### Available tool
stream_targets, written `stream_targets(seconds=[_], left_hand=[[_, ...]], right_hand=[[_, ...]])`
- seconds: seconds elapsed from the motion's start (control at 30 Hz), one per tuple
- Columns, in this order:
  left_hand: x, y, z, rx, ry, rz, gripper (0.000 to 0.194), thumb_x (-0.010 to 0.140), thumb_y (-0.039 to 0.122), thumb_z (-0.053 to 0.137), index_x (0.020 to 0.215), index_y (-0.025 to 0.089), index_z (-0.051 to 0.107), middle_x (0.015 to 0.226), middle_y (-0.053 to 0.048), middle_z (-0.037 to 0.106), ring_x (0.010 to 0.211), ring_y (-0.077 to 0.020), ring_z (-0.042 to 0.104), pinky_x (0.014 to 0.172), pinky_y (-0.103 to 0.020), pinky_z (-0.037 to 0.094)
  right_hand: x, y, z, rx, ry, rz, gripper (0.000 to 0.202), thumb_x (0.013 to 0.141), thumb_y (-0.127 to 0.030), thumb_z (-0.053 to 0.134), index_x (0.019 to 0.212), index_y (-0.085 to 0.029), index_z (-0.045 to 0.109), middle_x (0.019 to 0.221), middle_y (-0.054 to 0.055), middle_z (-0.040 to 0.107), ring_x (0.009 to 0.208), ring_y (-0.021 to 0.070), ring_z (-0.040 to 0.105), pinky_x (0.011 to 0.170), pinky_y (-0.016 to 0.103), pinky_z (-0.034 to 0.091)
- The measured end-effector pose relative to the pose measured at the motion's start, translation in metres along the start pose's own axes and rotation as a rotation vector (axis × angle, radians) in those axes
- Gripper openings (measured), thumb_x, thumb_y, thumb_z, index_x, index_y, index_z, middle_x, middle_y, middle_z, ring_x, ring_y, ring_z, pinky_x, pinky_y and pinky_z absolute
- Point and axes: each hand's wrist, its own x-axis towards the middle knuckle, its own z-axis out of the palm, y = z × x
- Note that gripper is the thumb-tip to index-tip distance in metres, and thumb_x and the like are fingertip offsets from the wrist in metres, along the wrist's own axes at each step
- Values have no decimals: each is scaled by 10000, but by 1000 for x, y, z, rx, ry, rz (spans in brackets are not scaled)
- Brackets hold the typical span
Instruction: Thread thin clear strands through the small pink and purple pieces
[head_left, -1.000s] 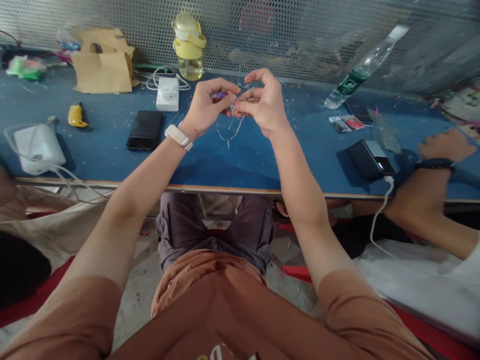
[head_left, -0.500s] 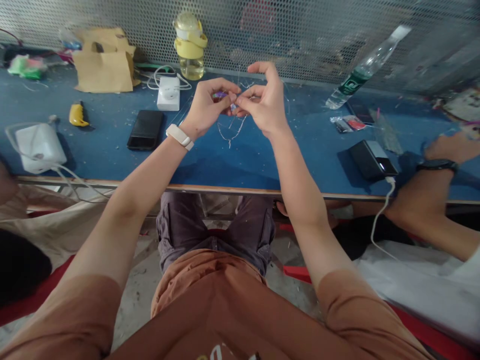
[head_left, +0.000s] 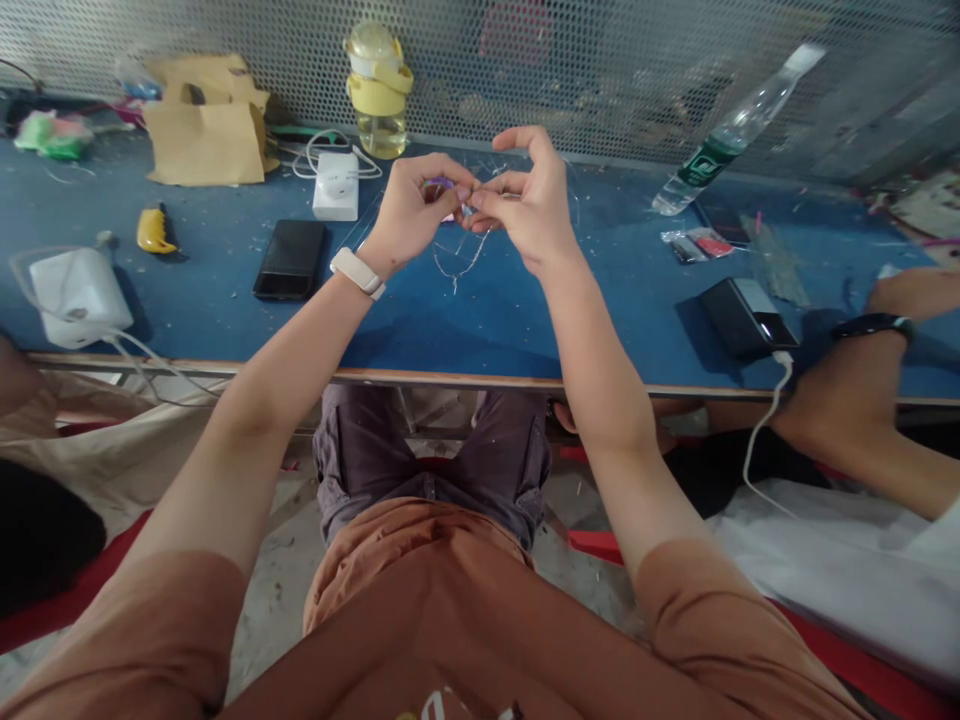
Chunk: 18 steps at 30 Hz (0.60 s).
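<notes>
Both hands meet above the blue table, fingertips close together. My left hand (head_left: 420, 210), with a pale band at the wrist, pinches a thin clear strand strung with small bits; a purple piece (head_left: 438, 186) shows by its fingers. My right hand (head_left: 529, 205) pinches the same beaded strand (head_left: 466, 270) with thumb and a finger, its index finger raised and bent. Below the fingers the strand hangs in a loop with a small knot or tip at its lowest point. Between the fingertips sits a tiny bluish piece (head_left: 467, 210), partly hidden.
On the blue table (head_left: 465, 335) lie a black phone (head_left: 289, 260), a white charger (head_left: 336, 187), a yellow cutter (head_left: 156, 230) and a black power bank (head_left: 748, 318). A yellow-lidded bottle (head_left: 379, 95) and a water bottle (head_left: 739, 130) stand behind. Another person's arm (head_left: 862, 385) rests at right.
My hands stay nearly in place, with small finger movements at the strand. The hanging loop shifts slightly. The other person's hand at the right edge has moved a little.
</notes>
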Motion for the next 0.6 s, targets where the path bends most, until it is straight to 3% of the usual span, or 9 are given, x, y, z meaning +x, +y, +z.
stream_targets(seconds=[0.13,0.2,0.3,0.37,0.43,0.53,0.6], left_hand=[[0,0,-2,28,-13,69,316,1034,637,779,849,386,829,1153,-22,853,1164,-281,728,1030,-533,629],[1,-1,-2,34,-78,76,262,1090,623,707,1031,410,849,1259,7,854,1301,-285,681,1124,-561,571],[2,-2,-2,66,-107,91,360,1159,693,579,1292,450,807,1402,44,822,1509,-300,554,1250,-601,458],[2,0,-4,82,24,90,467,1158,783,559,1236,399,813,1396,24,805,1475,-282,549,1268,-569,451],[2,3,-5,92,155,68,587,1142,847,572,1056,324,824,1332,-15,798,1390,-257,577,1262,-525,474],[1,4,-7,124,114,38,576,1091,836,693,873,319,821,1210,-35,800,1415,-269,587,1285,-527,452],[2,2,-8,129,50,4,494,1005,824,808,856,353,821,1178,-17,804,1446,-294,580,1294,-557,421]], right_hand=[[1,-1,-2,-56,28,-23,691,868,-801,922,1273,-380,554,912,2,817,899,316,880,827,491,768],[0,-2,-1,-111,48,-31,642,891,-790,899,1255,-383,561,932,9,817,917,312,873,811,471,761],[-1,-3,0,-148,67,-57,585,924,-769,878,1244,-385,574,976,23,821,922,317,862,806,484,759],[-3,-4,0,-143,80,-85,560,940,-764,874,1233,-382,588,988,32,822,910,328,858,812,515,763],[-4,-6,1,-142,93,-106,546,949,-764,877,1226,-378,609,1004,40,832,910,341,861,823,540,771],[-7,-11,2,-171,104,-113,541,968,-787,857,1236,-374,634,1036,41,856,933,334,874,839,512,787],[-7,-12,3,-198,104,-102,544,982,-803,833,1244,-367,641,1057,40,864,944,315,880,833,468,788]])
